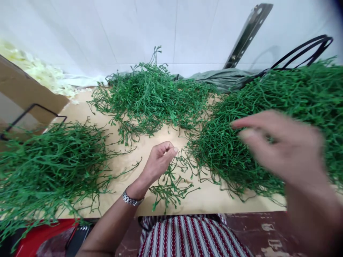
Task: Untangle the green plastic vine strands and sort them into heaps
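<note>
My left hand (160,160), with a metal watch (131,200) on its wrist, is over the middle of the table. Its fingers are curled and the thumb presses on the forefinger; whatever is in the pinch is hidden. Just below it lies a small, loose bunch of green artificial stems (173,191) with little branched tips. Blurred by motion, my right hand (284,142) hovers over a large heap of the same green stems (225,142). Its thumb and forefinger stretch leftward with a narrow gap between the tips, and nothing shows between them.
More green stems form a back heap (150,96) and a left heap (53,164) that overhangs the table's (214,198) front edge. A cardboard box (32,89), pale petal-like pieces (40,67), a slotted metal bar (248,35) and black cables (302,53) are around them.
</note>
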Motion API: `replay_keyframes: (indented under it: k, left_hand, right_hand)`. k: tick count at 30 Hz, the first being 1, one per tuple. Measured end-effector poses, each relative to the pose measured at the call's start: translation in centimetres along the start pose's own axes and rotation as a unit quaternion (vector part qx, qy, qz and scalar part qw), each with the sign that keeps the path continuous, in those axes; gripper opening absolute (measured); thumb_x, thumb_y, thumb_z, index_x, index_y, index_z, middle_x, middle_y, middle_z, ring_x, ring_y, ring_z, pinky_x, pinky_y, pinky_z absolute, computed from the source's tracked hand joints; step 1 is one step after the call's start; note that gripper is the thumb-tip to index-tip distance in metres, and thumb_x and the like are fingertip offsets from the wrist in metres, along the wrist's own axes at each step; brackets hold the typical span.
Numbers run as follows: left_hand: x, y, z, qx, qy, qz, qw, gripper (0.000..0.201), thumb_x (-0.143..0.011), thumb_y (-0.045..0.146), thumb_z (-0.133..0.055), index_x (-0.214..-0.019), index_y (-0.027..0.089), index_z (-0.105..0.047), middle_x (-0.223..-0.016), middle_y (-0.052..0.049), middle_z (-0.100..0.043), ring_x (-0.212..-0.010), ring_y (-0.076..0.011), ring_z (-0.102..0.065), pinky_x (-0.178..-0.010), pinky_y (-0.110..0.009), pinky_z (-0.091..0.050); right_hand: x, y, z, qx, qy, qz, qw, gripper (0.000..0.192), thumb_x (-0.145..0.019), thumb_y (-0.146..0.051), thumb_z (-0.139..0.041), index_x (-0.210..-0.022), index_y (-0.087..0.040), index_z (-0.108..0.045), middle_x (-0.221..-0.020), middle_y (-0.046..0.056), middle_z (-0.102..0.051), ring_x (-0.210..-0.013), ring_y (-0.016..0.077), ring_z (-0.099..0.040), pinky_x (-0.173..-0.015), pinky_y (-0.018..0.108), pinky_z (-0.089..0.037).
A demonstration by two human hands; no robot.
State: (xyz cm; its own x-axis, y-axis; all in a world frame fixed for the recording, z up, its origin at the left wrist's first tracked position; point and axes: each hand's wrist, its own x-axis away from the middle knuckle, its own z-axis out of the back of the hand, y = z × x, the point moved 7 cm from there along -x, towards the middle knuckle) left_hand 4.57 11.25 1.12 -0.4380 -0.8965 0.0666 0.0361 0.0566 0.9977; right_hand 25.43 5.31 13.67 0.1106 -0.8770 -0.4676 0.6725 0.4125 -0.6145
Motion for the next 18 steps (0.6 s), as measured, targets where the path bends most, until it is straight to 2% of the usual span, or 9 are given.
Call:
replay_keyframes:
  k: [1, 3, 5, 7, 9, 11, 13, 15, 18]
  left_hand:
    - [0.0, 0.1, 0.0, 0.003, 0.005, -0.003, 1.000, 0.033, -0.076, 0.040, -0.055, -0.059, 0.016, -0.042, -0.052, 0.006, -0.028, -0.049, -0.0068, -0.022, -0.046, -0.022, -0.018]
    - [0.2, 0.2, 0.1, 0.005, 0.016, -0.011, 1.000, 0.032, -0.078, 0.040, -0.054, -0.060, 0.016, -0.042, -0.053, 0.006, -0.029, -0.050, -0.0071, -0.023, -0.046, -0.022, -0.019]
    - [0.4, 0.3, 0.2, 0.003, 0.019, -0.021, 1.000, 0.031, -0.079, 0.039, -0.053, -0.062, 0.016, -0.043, -0.054, 0.005, -0.030, -0.050, -0.0075, -0.025, -0.048, -0.022, -0.020]
    - [0.7, 0.6, 0.3, -0.017, 0.012, -0.032, 0.999, 0.030, -0.081, 0.039, -0.051, -0.063, 0.016, -0.044, -0.054, 0.005, -0.033, -0.051, -0.0083, -0.028, -0.049, -0.023, -0.023]
    - [1.0, 1.3, 0.5, -0.078, 0.013, -0.054, 0.995, 0.028, -0.081, 0.039, -0.049, -0.065, 0.016, -0.048, -0.057, 0.003, -0.039, -0.055, -0.0099, -0.034, -0.054, -0.024, -0.027]
    - [1.4, 2.2, 0.5, -0.167, 0.013, -0.084, 0.982, 0.025, -0.079, 0.036, -0.053, -0.064, 0.016, -0.053, -0.061, 0.001, -0.048, -0.062, -0.0123, -0.041, -0.064, -0.027, -0.031]
    - [1.7, 2.8, -0.1, -0.238, -0.013, -0.105, 0.965, 0.021, -0.074, 0.032, -0.060, -0.061, 0.017, -0.057, -0.062, 0.001, -0.054, -0.069, -0.0146, -0.045, -0.074, -0.031, -0.031]
    - [1.9, 2.8, -0.6, -0.248, -0.035, -0.109, 0.962, 0.018, -0.072, 0.028, -0.062, -0.058, 0.018, -0.059, -0.057, 0.001, -0.055, -0.069, -0.0154, -0.045, -0.077, -0.033, -0.030]
    - [1.9, 2.5, -0.4, -0.175, -0.008, -0.111, 0.978, 0.015, -0.074, 0.025, -0.059, -0.061, 0.018, -0.063, -0.058, 0.000, -0.056, -0.065, -0.0149, -0.045, -0.072, -0.032, -0.034]
  right_hand:
    - [0.5, -1.2, -3.2, 0.059, -0.049, 0.042, 0.996, 0.027, -0.080, -0.028, -0.059, -0.108, -0.027, -0.058, -0.100, 0.004, -0.060, -0.091, 0.0227, -0.055, -0.077, 0.039, -0.044]
    - [1.7, -1.8, -9.1, 0.084, -0.168, 0.051, 0.981, 0.040, -0.077, -0.033, -0.062, -0.115, -0.021, -0.053, -0.107, 0.008, -0.059, -0.098, 0.0252, -0.052, -0.082, 0.043, -0.043]
    - [2.4, -1.6, -12.1, 0.057, -0.189, 0.034, 0.980, 0.036, -0.079, -0.030, -0.059, -0.111, -0.015, -0.054, -0.102, 0.009, -0.061, -0.093, 0.0224, -0.054, -0.079, 0.039, -0.045]
    - [2.6, -1.1, -12.6, 0.022, -0.148, 0.022, 0.988, 0.023, -0.082, -0.025, -0.055, -0.102, -0.013, -0.057, -0.089, 0.008, -0.063, -0.082, 0.0184, -0.055, -0.073, 0.034, -0.046]
    - [2.8, -1.0, -12.1, 0.013, -0.095, 0.032, 0.995, 0.016, -0.084, -0.022, -0.052, -0.095, -0.012, -0.058, -0.079, 0.006, -0.062, -0.075, 0.0171, -0.054, -0.069, 0.032, -0.044]
    - [3.1, -1.2, -11.6, 0.033, -0.058, 0.056, 0.996, 0.014, -0.083, -0.021, -0.051, -0.092, -0.013, -0.058, -0.077, 0.006, -0.061, -0.074, 0.0177, -0.053, -0.068, 0.033, -0.042]
    - [3.4, -1.5, -11.7, 0.061, -0.034, 0.082, 0.994, 0.012, -0.083, -0.020, -0.050, -0.089, -0.014, -0.058, -0.076, 0.007, -0.061, -0.073, 0.0180, -0.053, -0.068, 0.033, -0.041]
    - [3.8, -1.7, -12.1, 0.080, -0.015, 0.102, 0.991, 0.011, -0.083, -0.020, -0.050, -0.087, -0.015, -0.058, -0.076, 0.007, -0.060, -0.073, 0.0180, -0.052, -0.069, 0.033, -0.040]
    - [4.0, -2.1, -12.4, 0.100, -0.018, 0.108, 0.989, 0.014, -0.083, -0.024, -0.052, -0.091, -0.015, -0.058, -0.079, 0.007, -0.060, -0.076, 0.0191, -0.052, -0.071, 0.035, -0.040]
